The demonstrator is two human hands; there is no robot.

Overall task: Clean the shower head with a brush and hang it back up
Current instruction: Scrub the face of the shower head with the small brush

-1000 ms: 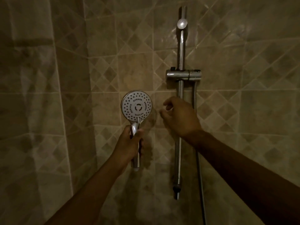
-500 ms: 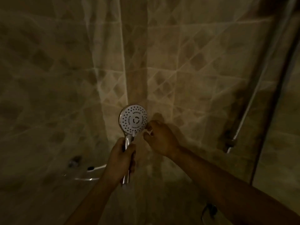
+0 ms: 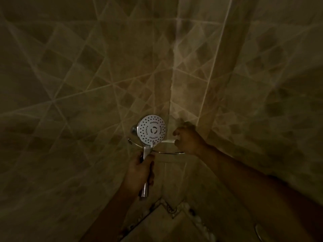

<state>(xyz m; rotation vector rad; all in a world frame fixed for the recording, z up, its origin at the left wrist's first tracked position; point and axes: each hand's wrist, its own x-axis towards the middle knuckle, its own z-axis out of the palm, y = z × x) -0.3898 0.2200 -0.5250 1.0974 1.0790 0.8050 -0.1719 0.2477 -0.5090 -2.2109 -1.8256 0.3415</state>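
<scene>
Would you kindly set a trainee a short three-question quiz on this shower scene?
1. True or false: the left hand grips the shower head by its handle.
2. Which hand reaches the white stick on the corner shelf?
A. left
B. right
3. Fill in: the spray face points toward the ____.

Key:
1. true
2. B, the right hand at the white stick; blur hides its grip
3. camera

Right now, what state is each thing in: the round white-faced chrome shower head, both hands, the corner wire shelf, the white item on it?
Round white-faced chrome shower head: off its holder, upright, face toward camera.
Left hand: grips the handle.
Right hand: fingers curled at the white brush-like handle; grip unclear.
Chrome wire corner shelf: wall-mounted, bearing that handle.
</scene>
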